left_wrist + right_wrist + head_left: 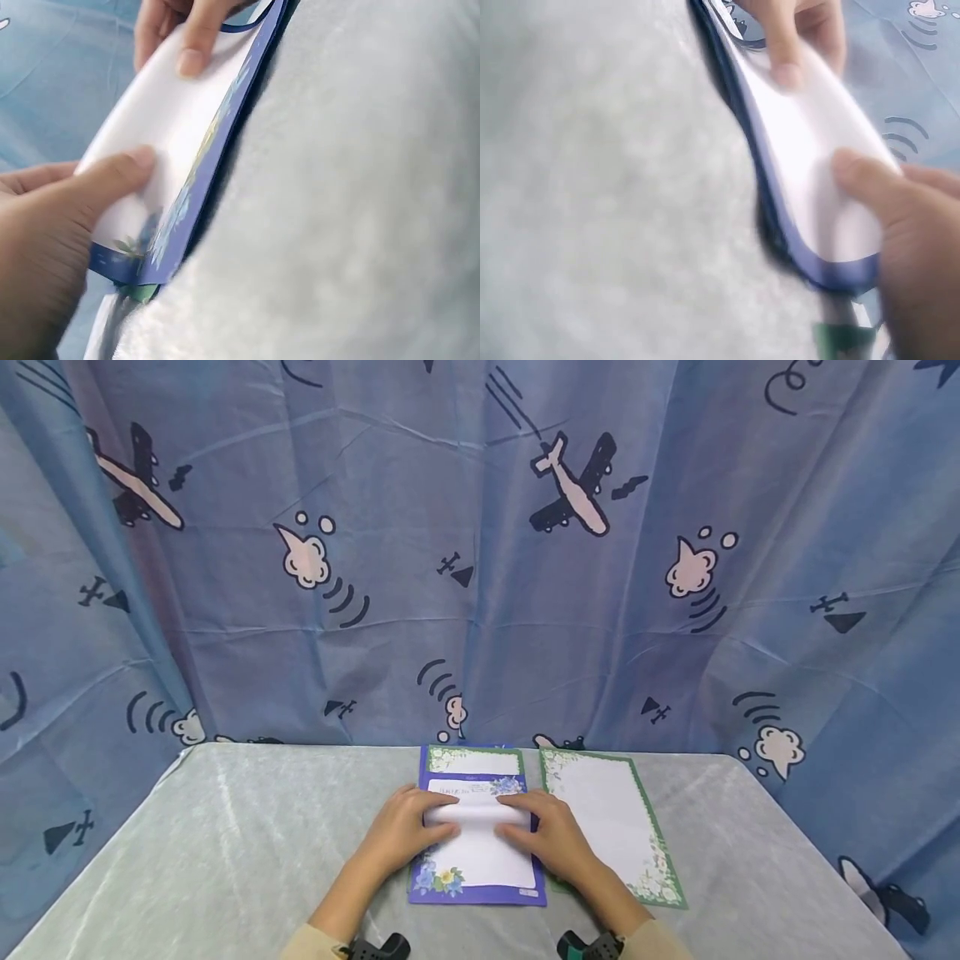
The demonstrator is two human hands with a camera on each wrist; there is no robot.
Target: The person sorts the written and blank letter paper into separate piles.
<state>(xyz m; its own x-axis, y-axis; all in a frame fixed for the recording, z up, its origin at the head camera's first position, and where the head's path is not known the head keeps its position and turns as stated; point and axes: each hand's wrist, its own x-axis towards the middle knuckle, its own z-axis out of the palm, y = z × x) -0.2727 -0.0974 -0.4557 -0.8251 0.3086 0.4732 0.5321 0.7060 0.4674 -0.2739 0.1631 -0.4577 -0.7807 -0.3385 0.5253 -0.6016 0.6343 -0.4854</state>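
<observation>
A: Where's the blue-bordered sheet [487, 853]?

B: Between our left hand [405, 828] and right hand [557, 833], long axis pointing at the surface's [262, 843] far edge. Neither hand is nearer.

A: Grip?

B: We've got both hands pinching it from opposite long sides, thumbs on the near white face. Fingers behind look curled over, but wrist views are blurry. We see it bowed between them, ridge crosswise, roughly parallel to that far edge.

A: Neighbours?

B: Green-bordered sheet [611, 818] just beside, toward the surface's right edge.
</observation>
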